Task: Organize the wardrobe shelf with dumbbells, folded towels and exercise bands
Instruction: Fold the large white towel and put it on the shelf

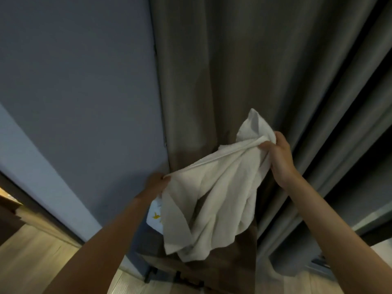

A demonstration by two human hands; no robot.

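— In front of the curtain [233, 60], where's the towel [214, 200]?
— I see it hanging between both hands: left hand [156, 183] apparently pinches its left edge, right hand [280, 158] clutches the bunched far-right corner.

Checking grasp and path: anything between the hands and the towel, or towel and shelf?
Nothing: left hand and right hand both grip the towel. No shelf in view; only a curtain and wall behind it.

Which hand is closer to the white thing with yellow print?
Left. The left hand sits just above the printed cloth; the right hand is far up-right, across the towel.
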